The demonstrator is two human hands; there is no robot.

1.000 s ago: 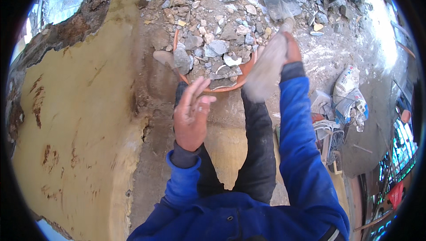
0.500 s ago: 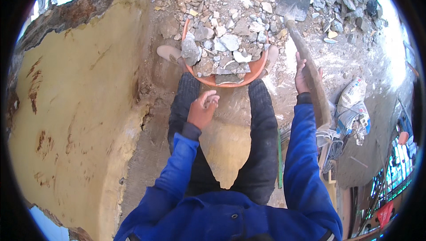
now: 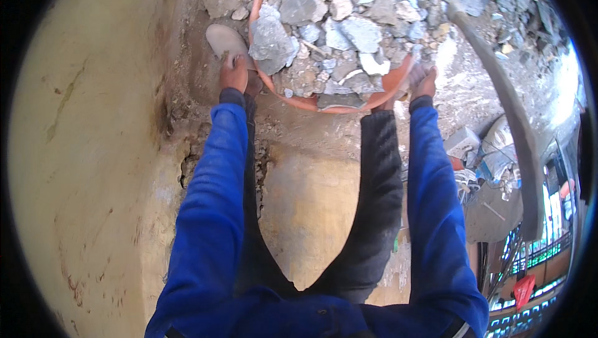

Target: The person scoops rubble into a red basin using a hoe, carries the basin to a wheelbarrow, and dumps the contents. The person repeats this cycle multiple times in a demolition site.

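Observation:
An orange basin [image 3: 321, 105] heaped with broken concrete and stones rests on the ground between my feet. My left hand [image 3: 234, 75] is just outside its left rim, above my shoe, with thumb and fingers parted and nothing seen in them. On the opposite side my right hand [image 3: 422, 82] is beside the right rim, its fingers apart but blurred; whether they touch the rim is unclear. A shovel [image 3: 502, 82] lies to the right of that hand, its blade up by the rubble and its long handle running toward the lower right.
Loose rubble [image 3: 529, 20] spreads beyond and right of the basin. A yellowish, stained wall [image 3: 81, 151] rises close on my left. Bags and other items [image 3: 495, 151] lie at the right, near a red cloth-like thing [image 3: 524, 291].
My right hand has let go of the shovel handle and moved left to the basin's right rim. My left hand has reached forward to the left side. The view has shifted closer to the basin.

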